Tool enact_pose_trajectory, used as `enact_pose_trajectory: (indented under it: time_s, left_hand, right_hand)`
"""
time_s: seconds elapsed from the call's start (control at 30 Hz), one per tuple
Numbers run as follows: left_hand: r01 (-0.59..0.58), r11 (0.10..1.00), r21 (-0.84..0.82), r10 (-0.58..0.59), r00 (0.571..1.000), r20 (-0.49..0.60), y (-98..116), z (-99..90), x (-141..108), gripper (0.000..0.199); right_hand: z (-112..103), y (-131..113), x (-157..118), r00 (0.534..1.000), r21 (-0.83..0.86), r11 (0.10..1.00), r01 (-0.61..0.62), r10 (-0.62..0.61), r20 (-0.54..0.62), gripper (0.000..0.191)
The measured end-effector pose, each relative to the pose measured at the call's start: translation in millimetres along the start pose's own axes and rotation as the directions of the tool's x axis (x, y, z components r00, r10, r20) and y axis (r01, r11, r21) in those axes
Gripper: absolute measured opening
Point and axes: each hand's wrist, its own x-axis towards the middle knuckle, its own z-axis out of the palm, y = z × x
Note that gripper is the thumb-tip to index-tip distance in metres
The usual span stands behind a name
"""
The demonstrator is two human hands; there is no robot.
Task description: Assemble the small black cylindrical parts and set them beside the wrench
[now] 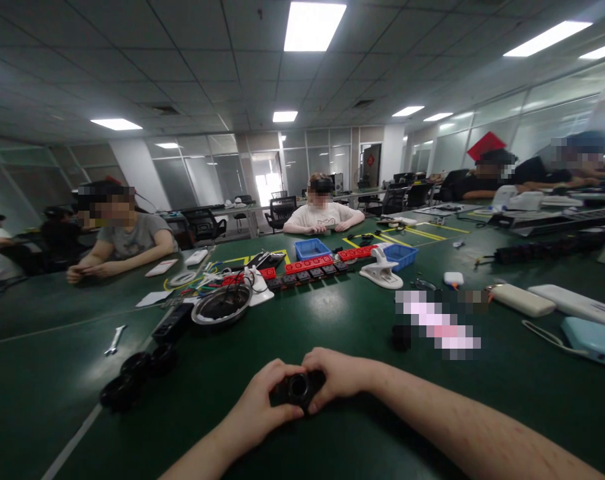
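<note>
Between both my hands is a small black part with a round hole (pixel 299 387) in its top, low over the green table. My left hand (pixel 262 399) grips it from the left, thumb in front and fingers behind. From the right, my right hand (pixel 335 379) closes on the same part, its thumb and fingers around the edge. The fingers cover much of its sides, so its full shape is hidden. Off to the left, several round black pieces (pixel 137 365) lie in a row, and a metal wrench (pixel 115 340) rests beyond them.
A round metal dish (pixel 221 305) and a white clip stand (pixel 381 268) are ahead. Red socket strips (pixel 308 264) lie near blue trays (pixel 311 249). Power banks (pixel 522 300) are at the right. Co-workers sit opposite (pixel 322 217) and at the left (pixel 132 230).
</note>
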Motion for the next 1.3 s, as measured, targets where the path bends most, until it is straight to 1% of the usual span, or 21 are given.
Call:
enact_pose_trajectory:
  time_s: [0.1, 0.2, 0.27, 0.33, 0.4, 0.43, 0.5, 0.57, 0.6, 0.67, 0.73, 0.8, 0.83, 0.9, 0.97, 1.03, 1.07, 1.13, 1.2, 1.23, 1.3]
  left_hand:
    - [-0.007, 1.000, 0.007, 0.007, 1.000, -0.019, 1, 1.4, -1, 0.039]
    - [0.051, 0.998, 0.047, -0.043, 0.988, -0.148, -1, 8.9, 0, 0.039]
    - [0.098, 0.992, 0.077, -0.077, 0.968, -0.241, -3, 14.2, 0, 0.038]
    - [0.113, 0.989, 0.095, -0.083, 0.959, -0.273, -5, 16.5, 1, 0.037]
    - [0.092, 0.992, 0.082, -0.070, 0.968, -0.239, -6, 14.8, 2, 0.037]
    - [0.074, 0.995, 0.063, -0.060, 0.977, -0.206, -6, 12.7, 3, 0.036]
    - [0.038, 0.999, 0.018, -0.036, 0.990, -0.136, -6, 7.5, 3, 0.035]
    - [0.001, 1.000, -0.012, -0.002, 0.996, -0.090, -5, 3.0, 3, 0.035]
    - [-0.016, 1.000, -0.018, 0.014, 0.997, -0.080, -4, 1.5, 2, 0.035]
    - [-0.036, 0.999, -0.026, 0.035, 0.997, -0.063, -2, 0.1, 1, 0.035]
    - [-0.022, 0.999, -0.033, 0.021, 0.999, -0.036, 0, 0.5, 0, 0.036]
    - [0.016, 1.000, -0.023, -0.016, 1.000, -0.024, 2, 2.7, -1, 0.037]
    - [0.037, 0.999, -0.011, -0.038, 0.999, -0.037, 2, 4.5, -1, 0.037]
    - [0.087, 0.996, 0.017, -0.085, 0.991, -0.102, 3, 9.1, -1, 0.035]
    - [0.138, 0.990, 0.029, -0.130, 0.972, -0.197, 4, 14.1, 0, 0.033]
    - [0.164, 0.986, 0.029, -0.150, 0.952, -0.267, 4, 17.5, 0, 0.033]
    - [0.160, 0.987, 0.025, -0.147, 0.949, -0.278, 4, 18.0, 0, 0.033]
    - [0.132, 0.991, 0.017, -0.123, 0.958, -0.258, 3, 16.6, 0, 0.033]
    - [0.095, 0.995, 0.005, -0.092, 0.973, -0.213, 1, 12.9, 1, 0.032]
    - [0.077, 0.997, -0.003, -0.076, 0.979, -0.189, 0, 10.7, 1, 0.032]
    - [0.046, 0.999, -0.023, -0.049, 0.988, -0.145, -2, 6.8, 0, 0.033]
  right_hand:
    - [8, -8, 1, 0.991, -0.074, 0.989, -0.130, 0.127, -0.043, 0.043]
    - [20, -22, 2, 0.957, -0.250, 0.929, -0.272, 0.234, -0.172, 0.047]
    - [26, -31, 3, 0.930, -0.358, 0.868, -0.343, 0.261, -0.257, 0.045]
    - [30, -35, 3, 0.916, -0.401, 0.840, -0.365, 0.246, -0.318, 0.045]
    - [28, -34, 1, 0.920, -0.370, 0.870, -0.327, 0.204, -0.334, 0.051]
    - [26, -32, 1, 0.931, -0.331, 0.898, -0.290, 0.184, -0.316, 0.053]
    - [18, -25, 0, 0.966, -0.225, 0.956, -0.190, 0.142, -0.214, 0.053]
    - [9, -17, 0, 0.994, -0.118, 0.990, -0.080, 0.071, -0.083, 0.045]
    - [5, -13, 0, 0.999, -0.076, 0.996, -0.038, 0.035, -0.036, 0.040]
    - [0, -7, 0, 1.000, -0.026, 1.000, 0.012, -0.011, 0.010, 0.031]
    - [-1, -6, 0, 1.000, -0.019, 1.000, -0.003, 0.004, 0.013, 0.030]
    - [2, -9, 0, 0.997, -0.032, 0.997, -0.071, 0.071, -0.003, 0.034]
    - [4, -11, 1, 0.993, -0.047, 0.992, -0.118, 0.117, -0.021, 0.038]
    - [12, -17, 3, 0.974, -0.109, 0.970, -0.217, 0.208, -0.088, 0.044]
    - [20, -24, 5, 0.945, -0.210, 0.929, -0.305, 0.269, -0.185, 0.046]
    - [28, -29, 6, 0.920, -0.297, 0.884, -0.361, 0.287, -0.266, 0.042]
    - [31, -31, 6, 0.913, -0.325, 0.869, -0.372, 0.281, -0.294, 0.041]
    - [33, -32, 5, 0.913, -0.345, 0.869, -0.355, 0.243, -0.327, 0.044]
    - [29, -30, 3, 0.930, -0.314, 0.903, -0.294, 0.194, -0.312, 0.051]
    - [26, -28, 2, 0.946, -0.278, 0.927, -0.250, 0.173, -0.276, 0.053]
    - [15, -22, 1, 0.980, -0.175, 0.973, -0.150, 0.123, -0.154, 0.050]
